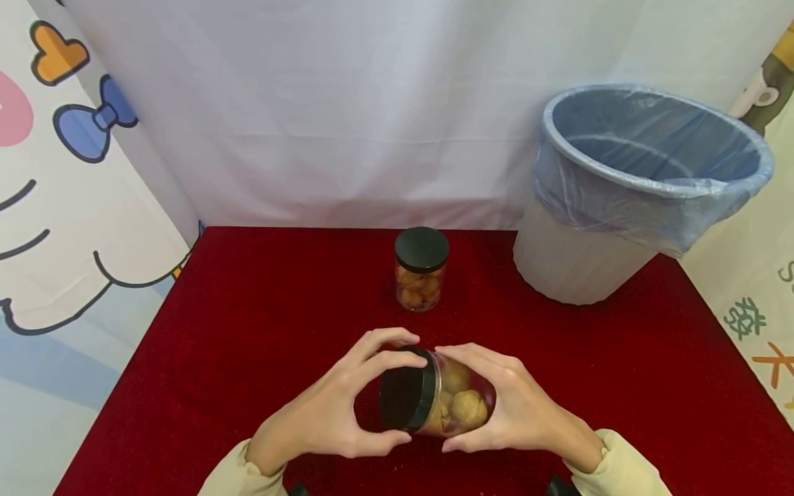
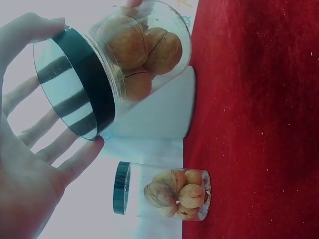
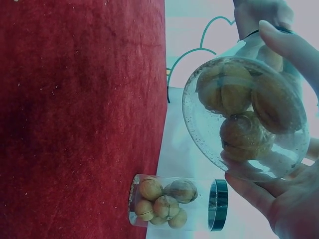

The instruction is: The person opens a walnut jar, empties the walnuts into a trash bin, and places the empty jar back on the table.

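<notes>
A clear jar of walnuts [image 1: 466, 408] with a black screw lid [image 1: 402, 397] lies tilted between the two hands, its lid toward the left. The left hand [image 1: 335, 398] grips the lid by its rim, thumb on one side and fingers on the other. Around the body of the jar curls the right hand [image 1: 516, 403], near the base. In the left wrist view the held jar [image 2: 137, 55] is above the table, and its lid sits on it. The right wrist view shows the jar's round bottom [image 3: 199, 134] with several nuts behind it.
Beyond the hands, a second black-lidded jar of smaller brown nuts [image 1: 420, 275] stands upright on the red tablecloth [image 1: 279, 296]. At the back right is a white bin [image 1: 571, 255] with a blue liner. A white curtain [image 1: 322, 124] hangs behind the table.
</notes>
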The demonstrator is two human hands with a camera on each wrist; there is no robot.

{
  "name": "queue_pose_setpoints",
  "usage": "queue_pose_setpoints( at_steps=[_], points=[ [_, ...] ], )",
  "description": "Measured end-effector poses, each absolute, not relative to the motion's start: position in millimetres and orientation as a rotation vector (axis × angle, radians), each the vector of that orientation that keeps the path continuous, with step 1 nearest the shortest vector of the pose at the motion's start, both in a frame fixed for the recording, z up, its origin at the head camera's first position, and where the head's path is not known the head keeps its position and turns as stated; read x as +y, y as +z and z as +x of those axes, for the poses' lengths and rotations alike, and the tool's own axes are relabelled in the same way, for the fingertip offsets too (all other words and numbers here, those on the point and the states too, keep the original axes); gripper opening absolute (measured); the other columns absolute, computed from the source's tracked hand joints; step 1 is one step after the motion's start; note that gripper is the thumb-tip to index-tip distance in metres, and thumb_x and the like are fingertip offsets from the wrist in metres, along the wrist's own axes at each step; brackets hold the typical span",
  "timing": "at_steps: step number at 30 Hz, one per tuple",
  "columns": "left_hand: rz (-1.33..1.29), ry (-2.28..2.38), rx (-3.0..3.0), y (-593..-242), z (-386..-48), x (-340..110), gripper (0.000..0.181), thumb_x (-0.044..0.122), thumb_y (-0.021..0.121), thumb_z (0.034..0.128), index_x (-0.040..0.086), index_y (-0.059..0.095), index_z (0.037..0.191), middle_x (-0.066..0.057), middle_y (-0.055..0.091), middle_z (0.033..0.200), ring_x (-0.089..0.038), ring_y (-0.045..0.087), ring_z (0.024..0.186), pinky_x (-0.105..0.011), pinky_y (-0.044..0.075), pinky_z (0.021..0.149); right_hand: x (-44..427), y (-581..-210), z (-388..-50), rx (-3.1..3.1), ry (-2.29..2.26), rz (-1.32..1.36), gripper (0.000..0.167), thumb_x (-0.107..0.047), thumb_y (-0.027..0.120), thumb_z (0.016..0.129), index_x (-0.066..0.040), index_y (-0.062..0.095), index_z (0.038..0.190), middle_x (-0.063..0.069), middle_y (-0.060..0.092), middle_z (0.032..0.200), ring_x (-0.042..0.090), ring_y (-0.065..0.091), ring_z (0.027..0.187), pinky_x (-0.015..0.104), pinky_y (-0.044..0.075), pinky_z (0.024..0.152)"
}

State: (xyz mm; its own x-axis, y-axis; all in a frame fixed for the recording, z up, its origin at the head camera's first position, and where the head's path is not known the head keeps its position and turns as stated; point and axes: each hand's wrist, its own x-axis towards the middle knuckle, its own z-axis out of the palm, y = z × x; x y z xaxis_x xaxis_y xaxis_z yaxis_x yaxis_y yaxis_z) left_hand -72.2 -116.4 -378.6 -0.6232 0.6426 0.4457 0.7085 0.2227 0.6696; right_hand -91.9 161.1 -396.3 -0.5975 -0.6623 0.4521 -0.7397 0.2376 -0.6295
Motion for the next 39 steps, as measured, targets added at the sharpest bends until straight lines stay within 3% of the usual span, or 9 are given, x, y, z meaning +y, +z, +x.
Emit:
queue_pose_setpoints(
  at_steps=[13,33,39],
  points=[
    [-1.204,-1.415,-2.378,-378.9,-68.3,-114.9,0.072,0.039,0.086,0.0824,0.021,0.053,0.144,-0.004,0.045,0.141,-0.019,0.048,0.126,-0.043,0.05,0.103,164.5,-394.0,-88.3,-2.408,1.317,1.334,0.094,-0.033,0.1,0.064,-0.01,0.056,0.143,0.005,0.066,0.131,0.016,0.067,0.108,0.031,0.059,0.087],
    [-1.14,-1.374,-2.373,-377.1,-65.8,-121.1,0.071,0.039,0.087,0.0795,0.023,0.057,0.142,-0.003,0.049,0.137,-0.017,0.043,0.121,-0.041,0.051,0.097,167.8,-394.7,-88.6,-2.426,1.264,1.305,0.094,-0.039,0.099,0.065,-0.01,0.056,0.143,0.005,0.066,0.132,0.016,0.067,0.11,0.031,0.059,0.089],
    [-1.119,-1.37,-2.366,-378.4,-65.2,-123.9,0.073,0.032,0.09,0.074,0.022,0.059,0.14,-0.004,0.049,0.136,-0.017,0.044,0.12,-0.038,0.051,0.094,167.9,-394.3,-88.8,-2.434,1.267,1.306,0.095,-0.038,0.099,0.065,-0.008,0.055,0.143,0.006,0.066,0.132,0.016,0.067,0.109,0.032,0.059,0.088]
  ],
)
